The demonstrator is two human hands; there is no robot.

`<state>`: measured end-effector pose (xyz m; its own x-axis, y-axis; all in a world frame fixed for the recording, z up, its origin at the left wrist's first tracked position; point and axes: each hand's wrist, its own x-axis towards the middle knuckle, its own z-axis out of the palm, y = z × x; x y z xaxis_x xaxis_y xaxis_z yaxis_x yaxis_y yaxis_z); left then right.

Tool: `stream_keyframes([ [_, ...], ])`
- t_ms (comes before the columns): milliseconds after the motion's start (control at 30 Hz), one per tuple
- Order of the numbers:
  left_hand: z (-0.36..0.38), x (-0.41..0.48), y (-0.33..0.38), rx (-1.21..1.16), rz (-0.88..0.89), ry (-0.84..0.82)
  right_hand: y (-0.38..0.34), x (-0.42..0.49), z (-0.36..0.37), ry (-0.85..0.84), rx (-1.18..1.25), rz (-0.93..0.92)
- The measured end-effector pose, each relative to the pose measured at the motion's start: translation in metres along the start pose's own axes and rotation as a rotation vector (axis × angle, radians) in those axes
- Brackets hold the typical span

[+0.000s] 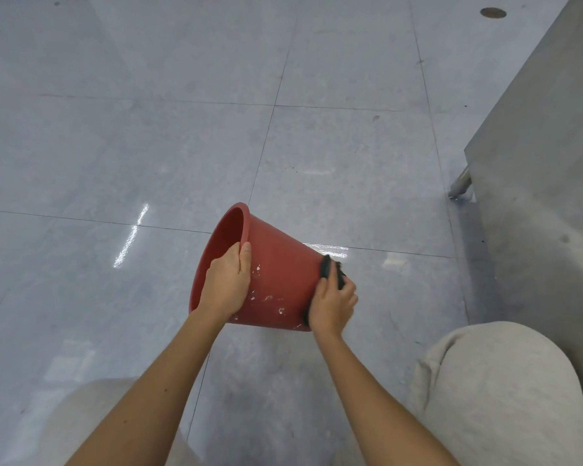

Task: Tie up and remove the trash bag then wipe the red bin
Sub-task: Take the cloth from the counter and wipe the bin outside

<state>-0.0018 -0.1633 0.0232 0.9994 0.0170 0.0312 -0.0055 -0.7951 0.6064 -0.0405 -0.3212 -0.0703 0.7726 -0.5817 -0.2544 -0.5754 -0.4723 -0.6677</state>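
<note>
Knees (498,398) in pale trousers are closest, low in the view, and two bare arms reach out between them. They hold the red bin (283,274), tipped on its side low over the floor (148,129) — mouth up and to the left, bottom to the right. I cannot tell if it touches the floor. I see no bag in it, so I think the bag part is done and this is the wiping.

The left hand (228,280) grips the rim, thumb outside and fingers curled inside. The right hand (334,304) holds a dark cloth (327,267) pressed on the bin's bottom edge. White specks (266,299) dot the side near the hands.

The bin looks like thin, stiff plastic — light, smooth, maybe slippy when wet. The rim seems the best place to hold, since its lip lets fingers hook on.

Off to the right stands a grey metal cabinet (535,163) on a shiny leg (460,183).
</note>
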Motion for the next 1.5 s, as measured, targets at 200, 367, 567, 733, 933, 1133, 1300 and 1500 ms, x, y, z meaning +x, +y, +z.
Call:
stream_keyframes([
  [200,0.001,0.015,0.023,0.050,0.003,-0.074,-0.032,0.037,-0.024,-0.211,0.003,0.092],
  [367,0.006,0.026,0.037,0.117,-0.002,-0.143,-0.049,0.000,-0.021,-0.158,0.066,-0.338],
  [567,-0.006,-0.004,0.017,-0.138,-0.025,-0.073,-0.017,0.021,-0.011,-0.068,0.145,-0.048],
  [733,-0.011,-0.057,-0.030,0.067,0.164,-0.030,-0.008,0.047,-0.017,-0.205,0.232,0.076],
  [933,-0.004,-0.031,-0.002,0.061,0.194,-0.033,-0.045,-0.023,-0.006,-0.070,0.301,-0.530],
  [1133,-0.003,-0.037,-0.004,0.040,0.181,-0.045,-0.073,-0.010,-0.013,-0.148,0.224,-0.588],
  [1300,-0.004,-0.042,0.002,0.088,0.210,-0.061,-0.053,0.029,-0.023,-0.353,0.242,-0.185],
  [1500,0.002,-0.032,0.016,0.135,0.210,-0.077,0.021,0.012,-0.019,-0.063,0.351,0.139],
])
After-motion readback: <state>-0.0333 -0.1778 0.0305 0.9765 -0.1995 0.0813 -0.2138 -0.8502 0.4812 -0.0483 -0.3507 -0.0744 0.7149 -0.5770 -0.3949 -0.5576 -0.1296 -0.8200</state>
